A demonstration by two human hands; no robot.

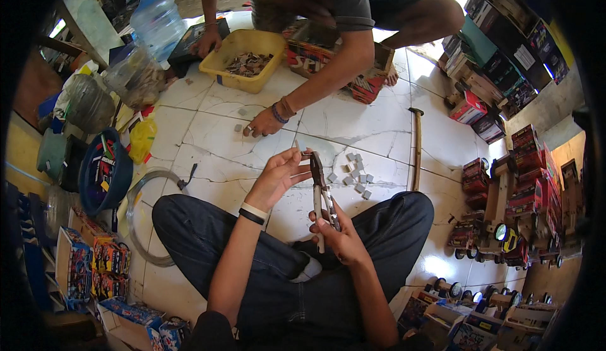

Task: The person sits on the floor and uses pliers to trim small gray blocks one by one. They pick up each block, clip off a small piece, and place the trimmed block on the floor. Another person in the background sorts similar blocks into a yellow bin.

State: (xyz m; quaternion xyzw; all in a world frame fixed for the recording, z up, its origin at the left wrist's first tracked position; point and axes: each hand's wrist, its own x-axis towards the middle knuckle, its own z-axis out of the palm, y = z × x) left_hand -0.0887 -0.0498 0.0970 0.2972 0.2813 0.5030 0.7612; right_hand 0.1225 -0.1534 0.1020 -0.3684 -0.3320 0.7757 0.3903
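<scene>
My right hand (pixel 344 237) is wrapped round the pale handles of a pair of pliers (pixel 317 173), whose dark jaws point away from me. Beside those jaws, my left hand (pixel 278 177) is closed in a pinch. A small pale bit shows at its fingertips, too small to name. Just right of the pliers, several small grey square pieces (pixel 353 173) lie loose on the white tiles. Two more grey squares (pixel 240 118) are near another person's hand (pixel 262 124), which reaches down to the floor across from me.
A yellow basin (pixel 252 86) of small pieces stands by the other person. A hammer (pixel 416 142) lies at right, a coil of wire (pixel 136 218) at left. Beyond it are a blue tub (pixel 117 180) and a water jug (pixel 156 19). Toy trucks (pixel 499 206) line the right side.
</scene>
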